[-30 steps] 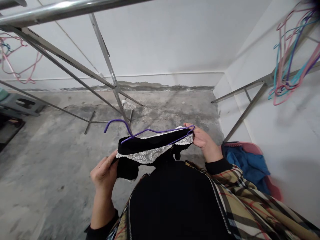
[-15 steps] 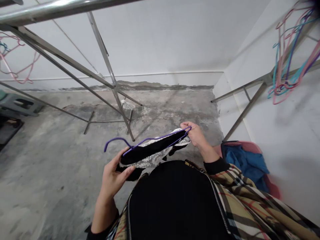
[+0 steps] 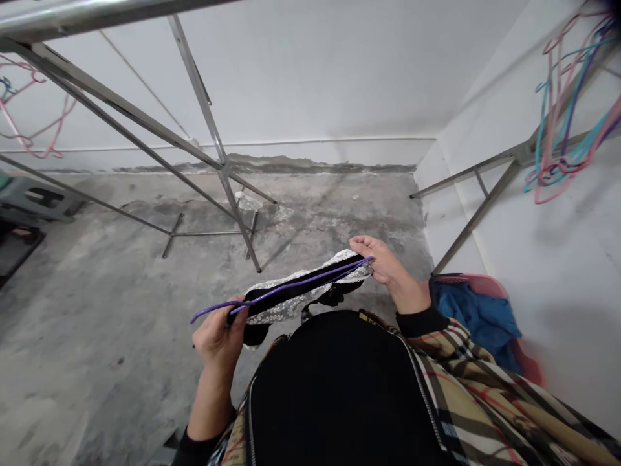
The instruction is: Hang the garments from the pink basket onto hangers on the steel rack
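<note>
We count two hands: left hand [image 3: 218, 340] and right hand [image 3: 385, 264].
Between them we count one purple wire hanger [image 3: 291, 283] and one black lace-trimmed garment [image 3: 284, 299]. At 4 o'clock we count one pink basket [image 3: 478, 285] holding one blue cloth [image 3: 470, 317]. At 2 o'clock hangs one bunch of hangers [image 3: 557, 165], and at 10 o'clock another bunch of hangers [image 3: 57, 126], both too tangled for us to count singly. At 9 o'clock we count one grey stool [image 3: 33, 197].
</note>
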`<state>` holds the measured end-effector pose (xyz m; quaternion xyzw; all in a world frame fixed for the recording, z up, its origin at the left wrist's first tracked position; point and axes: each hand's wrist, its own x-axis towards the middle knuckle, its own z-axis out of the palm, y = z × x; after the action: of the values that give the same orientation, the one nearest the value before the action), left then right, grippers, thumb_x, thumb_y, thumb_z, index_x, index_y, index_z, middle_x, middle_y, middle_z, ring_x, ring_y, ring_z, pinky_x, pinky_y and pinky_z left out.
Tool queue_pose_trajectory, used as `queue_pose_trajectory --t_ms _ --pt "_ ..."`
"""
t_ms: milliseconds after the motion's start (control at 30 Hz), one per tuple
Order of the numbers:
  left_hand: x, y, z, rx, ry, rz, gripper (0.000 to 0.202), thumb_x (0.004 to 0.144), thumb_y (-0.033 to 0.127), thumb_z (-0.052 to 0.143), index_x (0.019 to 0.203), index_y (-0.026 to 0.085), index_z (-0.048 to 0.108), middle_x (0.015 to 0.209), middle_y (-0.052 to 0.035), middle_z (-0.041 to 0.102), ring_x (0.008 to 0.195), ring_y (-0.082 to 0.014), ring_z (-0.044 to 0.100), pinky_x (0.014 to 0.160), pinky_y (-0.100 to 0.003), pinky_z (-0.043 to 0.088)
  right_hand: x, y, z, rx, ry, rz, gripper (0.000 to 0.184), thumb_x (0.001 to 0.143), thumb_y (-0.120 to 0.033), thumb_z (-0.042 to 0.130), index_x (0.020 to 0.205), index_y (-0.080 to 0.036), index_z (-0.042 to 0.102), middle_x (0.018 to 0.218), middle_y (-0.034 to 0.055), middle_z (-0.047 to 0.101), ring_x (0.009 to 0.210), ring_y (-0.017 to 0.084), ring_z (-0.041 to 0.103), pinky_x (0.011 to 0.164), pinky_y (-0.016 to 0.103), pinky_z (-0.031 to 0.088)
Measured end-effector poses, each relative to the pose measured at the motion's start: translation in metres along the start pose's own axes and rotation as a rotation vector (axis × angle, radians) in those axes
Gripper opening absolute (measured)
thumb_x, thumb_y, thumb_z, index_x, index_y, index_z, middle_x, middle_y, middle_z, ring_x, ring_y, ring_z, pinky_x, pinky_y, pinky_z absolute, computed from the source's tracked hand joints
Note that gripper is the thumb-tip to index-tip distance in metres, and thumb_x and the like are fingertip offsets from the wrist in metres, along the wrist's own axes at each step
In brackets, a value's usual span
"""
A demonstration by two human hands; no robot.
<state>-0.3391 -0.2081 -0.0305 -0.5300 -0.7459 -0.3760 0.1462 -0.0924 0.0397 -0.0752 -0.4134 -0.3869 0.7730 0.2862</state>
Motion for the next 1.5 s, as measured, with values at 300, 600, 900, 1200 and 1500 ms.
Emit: queue_pose_trajectory --t_ms 300,600,900,1200,1500 --pt "-0.006 -0.009 0.011 0.002 -0.065 -0.119 0.019 0.085 0.036 0.063 0.087 0.019 0.071 0.077 -0.0012 0.074 0.068 -0.0139 0.069 0.066 -0.021 0.052 -0.003 -0.001 -0.003 -0.079 0.02 -0.19 0.035 0.06 -0.04 0.083 0.083 -0.02 0.066 0.06 -0.0064 0.055 0.052 0.007 0.048 0.05 0.02 0.037" --pt "0.001 -0.009 0.011 0.02 -0.101 -0.137 0.02 0.085 0.037 0.062 0.088 0.02 0.071 0.074 -0.0002 0.073 0.064 -0.0131 0.066 0.064 -0.021 0.05 0.0 -0.005 0.0 -0.051 0.031 -0.059 0.037 0.053 -0.04 0.085 0.077 -0.018 0.065 0.063 -0.0046 0.059 0.057 0.009 0.053 0.055 0.022 0.04" --pt "-0.003 -0.009 0.012 0.053 -0.122 -0.24 0.023 0.084 0.039 0.062 0.091 0.02 0.072 0.082 -0.002 0.075 0.07 -0.0159 0.069 0.069 -0.024 0.052 0.001 0.0 -0.003 -0.146 -0.001 -0.131 0.033 0.06 -0.039 0.082 0.081 -0.019 0.067 0.065 -0.0045 0.061 0.057 0.008 0.052 0.054 0.022 0.039" --pt "0.014 0.0 0.003 0.14 -0.06 -0.29 0.023 0.085 0.04 0.062 0.093 0.021 0.072 0.08 -0.0016 0.073 0.072 -0.0157 0.067 0.069 -0.024 0.05 0.004 -0.001 0.004 -0.016 -0.105 0.048 0.039 0.06 -0.042 0.083 0.085 -0.018 0.067 0.063 -0.004 0.062 0.055 0.009 0.055 0.052 0.021 0.042" --pt "0.008 0.017 0.003 -0.152 -0.369 -0.198 0.028 0.083 0.041 0.064 0.1 0.02 0.07 0.091 -0.0038 0.075 0.082 -0.0178 0.07 0.074 -0.024 0.054 0.023 0.02 -0.008 -0.177 0.184 -0.204 0.03 0.066 -0.045 0.074 0.079 -0.02 0.064 0.066 -0.0036 0.06 0.059 0.011 0.051 0.06 0.025 0.04"
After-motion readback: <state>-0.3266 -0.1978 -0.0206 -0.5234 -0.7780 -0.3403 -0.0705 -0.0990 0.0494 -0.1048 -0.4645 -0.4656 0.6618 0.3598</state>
